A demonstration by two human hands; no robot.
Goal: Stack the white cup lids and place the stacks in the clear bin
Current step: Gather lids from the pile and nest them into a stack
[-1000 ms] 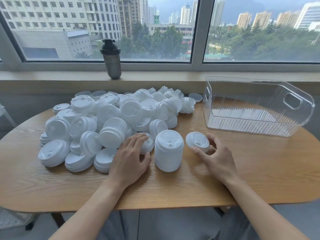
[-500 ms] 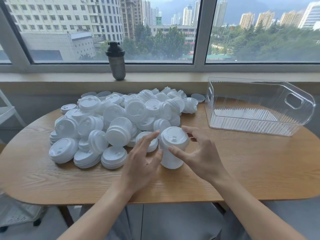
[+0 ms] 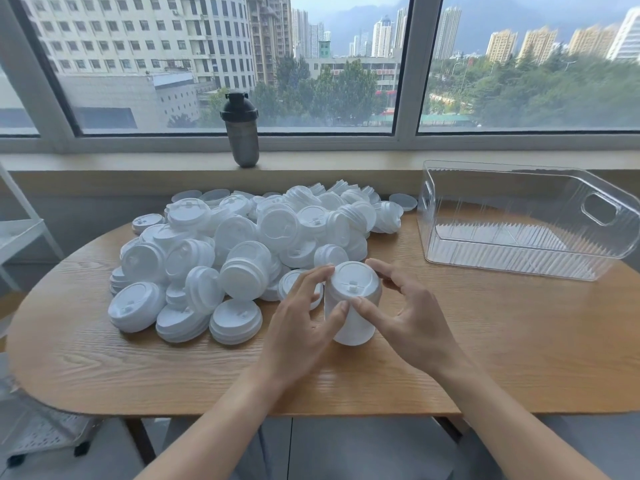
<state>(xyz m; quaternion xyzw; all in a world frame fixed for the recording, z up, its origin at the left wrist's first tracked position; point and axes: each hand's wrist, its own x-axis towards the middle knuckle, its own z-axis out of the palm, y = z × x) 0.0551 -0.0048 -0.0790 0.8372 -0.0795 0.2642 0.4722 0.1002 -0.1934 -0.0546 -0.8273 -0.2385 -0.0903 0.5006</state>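
Steadying the lid stack near the table's middle

We are gripping the stack of lids (image 3: 351,303) with left hand (image 3: 301,327) and right hand (image 3: 412,323), fingers curled around it, clear bin (image 3: 519,220) empty far right. Uneven squeezing could topple it. Half a second ago, our left hand was only reaching.

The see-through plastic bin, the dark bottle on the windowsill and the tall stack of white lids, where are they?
clear plastic bin (image 3: 519,265): head view, ribbed front wall.
dark shaker bottle (image 3: 244,142): head view, grey body.
tall stack of white lids (image 3: 353,325): head view, lower side.
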